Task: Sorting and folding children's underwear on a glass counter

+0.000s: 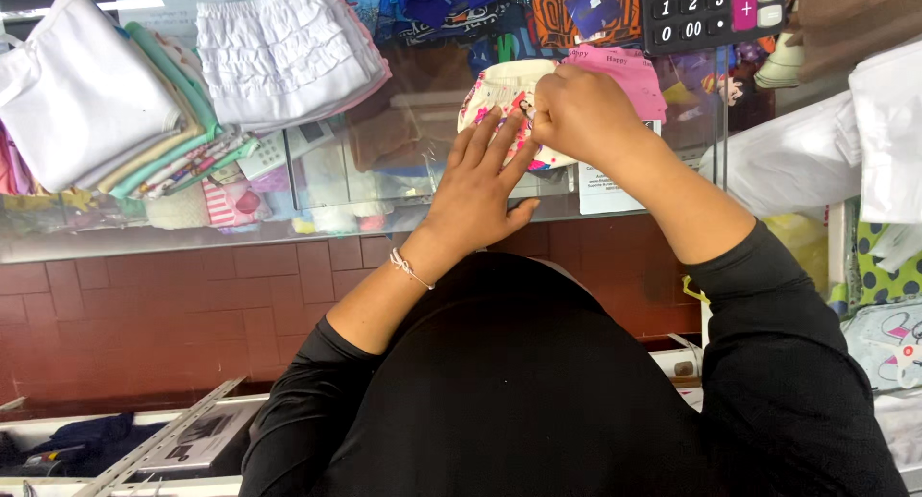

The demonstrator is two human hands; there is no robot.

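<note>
Left hand (pixel 477 185) lies flat, pinning the small cream printed cloth garment (pixel 506 94); right hand (pixel 576 113) pinches its edge — best kept taut on the glass table (pixel 365 161).

On a glass counter top (pixel 384 170), the left hand (pixel 480 185) lies flat, fingers spread, on a small cream printed cloth garment (pixel 499 89). The right hand (pixel 576 113), closed into a fist, pinches its far edge. Folded white ruffled clothes (pixel 283 50) lie far left; a black calculator (pixel 711 12) sits far right.
</note>
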